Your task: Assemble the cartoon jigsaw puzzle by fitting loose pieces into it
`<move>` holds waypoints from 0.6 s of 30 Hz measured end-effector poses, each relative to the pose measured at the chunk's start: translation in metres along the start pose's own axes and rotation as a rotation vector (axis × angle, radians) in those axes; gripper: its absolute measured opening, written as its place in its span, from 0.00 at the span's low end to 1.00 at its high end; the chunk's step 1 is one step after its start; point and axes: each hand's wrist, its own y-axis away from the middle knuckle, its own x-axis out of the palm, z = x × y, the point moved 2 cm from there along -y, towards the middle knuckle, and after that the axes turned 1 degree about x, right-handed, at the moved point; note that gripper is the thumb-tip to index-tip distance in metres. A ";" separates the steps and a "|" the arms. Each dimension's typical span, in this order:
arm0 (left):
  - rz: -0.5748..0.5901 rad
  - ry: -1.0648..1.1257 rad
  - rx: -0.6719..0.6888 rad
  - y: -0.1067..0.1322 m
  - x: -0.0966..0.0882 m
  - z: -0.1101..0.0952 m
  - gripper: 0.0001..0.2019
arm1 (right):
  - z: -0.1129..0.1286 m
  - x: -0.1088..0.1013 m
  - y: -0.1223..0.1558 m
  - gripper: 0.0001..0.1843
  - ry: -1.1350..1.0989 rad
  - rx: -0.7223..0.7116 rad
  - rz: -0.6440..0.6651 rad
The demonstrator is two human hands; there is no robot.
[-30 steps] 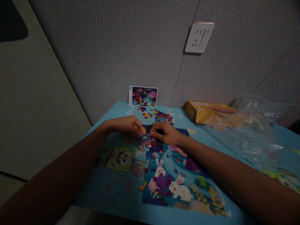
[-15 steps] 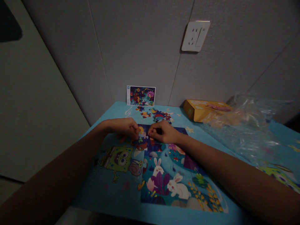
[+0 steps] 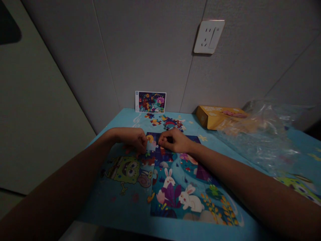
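Note:
A partly joined jigsaw puzzle (image 3: 185, 190) with white rabbits and purple leaves lies on the blue cartoon tablecloth (image 3: 120, 197). Both hands meet at its far edge. My left hand (image 3: 134, 137) is curled, its fingertips pinching a light-coloured puzzle piece (image 3: 151, 145). My right hand (image 3: 175, 140) is also curled, fingers pressed together at the same piece from the right. Several loose puzzle pieces (image 3: 168, 123) lie just beyond the hands.
A small reference picture card (image 3: 150, 101) leans against the grey wall at the back. A yellow box (image 3: 218, 116) lies at the back right, with crumpled clear plastic wrap (image 3: 263, 134) beside it. A wall socket (image 3: 209, 36) is above. The table's left edge drops off.
The light-coloured piece between the fingertips has shifted slightly left and down against the joined puzzle. Both hands stayed nearly in place; the view drifted a little.

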 end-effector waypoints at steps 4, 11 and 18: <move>-0.014 -0.002 -0.017 -0.001 0.003 -0.004 0.10 | 0.003 -0.001 0.001 0.08 0.030 -0.077 0.001; -0.011 0.007 -0.018 -0.004 0.003 0.000 0.11 | 0.018 0.000 0.005 0.18 0.076 -0.329 0.079; -0.014 0.040 0.017 -0.001 0.001 0.001 0.12 | 0.013 0.002 0.004 0.18 0.034 -0.216 0.038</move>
